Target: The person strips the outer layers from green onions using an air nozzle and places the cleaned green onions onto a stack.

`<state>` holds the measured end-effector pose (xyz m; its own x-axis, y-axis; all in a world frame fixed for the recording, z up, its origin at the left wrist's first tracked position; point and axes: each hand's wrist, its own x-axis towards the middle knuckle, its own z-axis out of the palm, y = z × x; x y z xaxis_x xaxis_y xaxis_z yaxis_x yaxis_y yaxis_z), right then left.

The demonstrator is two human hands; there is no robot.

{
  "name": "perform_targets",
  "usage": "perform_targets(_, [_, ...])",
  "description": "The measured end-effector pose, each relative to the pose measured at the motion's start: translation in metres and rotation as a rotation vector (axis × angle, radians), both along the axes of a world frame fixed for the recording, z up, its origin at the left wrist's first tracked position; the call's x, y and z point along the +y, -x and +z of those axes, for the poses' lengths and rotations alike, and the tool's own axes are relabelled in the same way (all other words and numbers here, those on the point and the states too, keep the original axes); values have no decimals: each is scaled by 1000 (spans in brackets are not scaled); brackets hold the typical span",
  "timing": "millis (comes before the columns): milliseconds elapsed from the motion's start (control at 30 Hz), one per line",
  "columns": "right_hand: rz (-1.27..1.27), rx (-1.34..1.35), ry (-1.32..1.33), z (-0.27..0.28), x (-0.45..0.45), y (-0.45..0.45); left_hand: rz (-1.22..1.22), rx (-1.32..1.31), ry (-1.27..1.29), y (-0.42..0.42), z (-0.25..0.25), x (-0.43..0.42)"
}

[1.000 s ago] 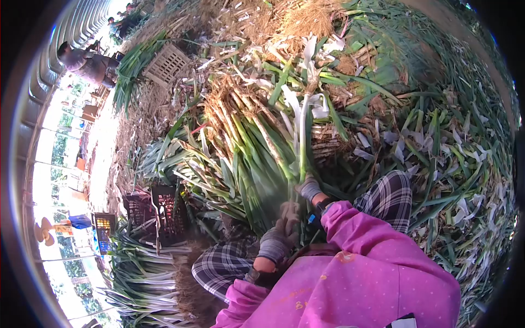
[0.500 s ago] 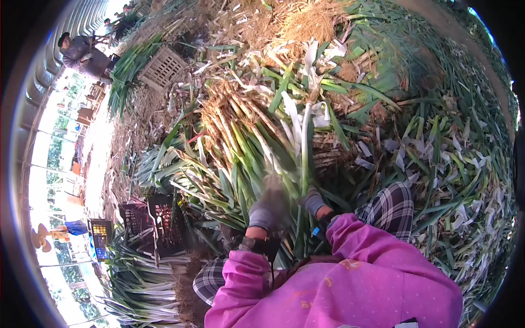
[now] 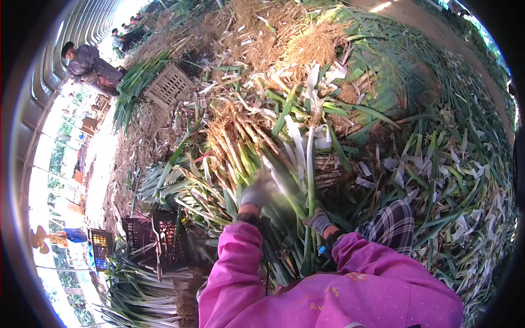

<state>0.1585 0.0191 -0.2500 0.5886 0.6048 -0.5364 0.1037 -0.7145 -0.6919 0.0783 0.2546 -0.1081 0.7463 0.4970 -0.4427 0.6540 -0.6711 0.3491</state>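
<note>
My right hand [image 3: 319, 220], in a grey glove, is closed around a leek [image 3: 310, 175] whose white shank points upward with roots at the top. My left hand [image 3: 258, 192], also gloved, is over a pile of leeks [image 3: 236, 150] with brown, dirty roots. Motion smears its fingers, so its grip cannot be made out. A pale leek shank [image 3: 279, 183] slants between the two hands. Long green leaves [image 3: 290, 240] hang below them, in front of my body.
A beige crate [image 3: 168, 86] lies at the upper left, dark crates [image 3: 164, 232] at the lower left. Cleaned leeks [image 3: 136, 292] lie in a stack below these. Peeled leaf scraps [image 3: 437, 175] cover the right. A person [image 3: 92, 66] is at the far upper left.
My left hand has moved up and left over the root-ended pile, its arm reaching further out. My right hand stays on the leek. The whole view has shifted slightly.
</note>
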Motion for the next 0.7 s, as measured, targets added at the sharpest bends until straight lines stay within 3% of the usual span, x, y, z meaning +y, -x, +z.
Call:
perform_targets(100, [26, 87, 50, 13, 4, -10, -55, 73, 111, 15, 74, -63])
perform_targets(167, [-95, 108, -101, -13, 1, -7, -43, 114, 192, 39, 103, -103])
perform_targets(200, [-158, 117, -176, -23, 0, -4, -77, -23, 38, 81, 46, -112])
perform_targets(267, [-184, 239, -148, 21, -5, 0, 18, -73, -32, 132, 3, -136])
perform_targets(333, [-201, 277, -278, 45, -10, 5, 285, 87, 138, 137, 43, -169])
perform_targets(367, [-162, 240, -271, 49, -15, 10, 222, 138, 62, 153, 11, -173])
perform_targets(400, [-155, 181, -300, 87, -23, 16, 159, 189, -16, 175, -47, -171])
perform_targets(467, [-38, 32, -402, 89, -33, 28, 121, 91, -135, 177, -69, -161])
perform_targets(533, [52, 24, -485, 110, -46, 41, 203, -214, -144, 155, -38, -144])
perform_targets(633, [164, 169, -506, 163, -63, 69, 568, -1031, 622, 107, 17, -133])
perform_targets(700, [320, 37, -676, 184, -68, 89, 603, -979, 594, 98, 43, -104])
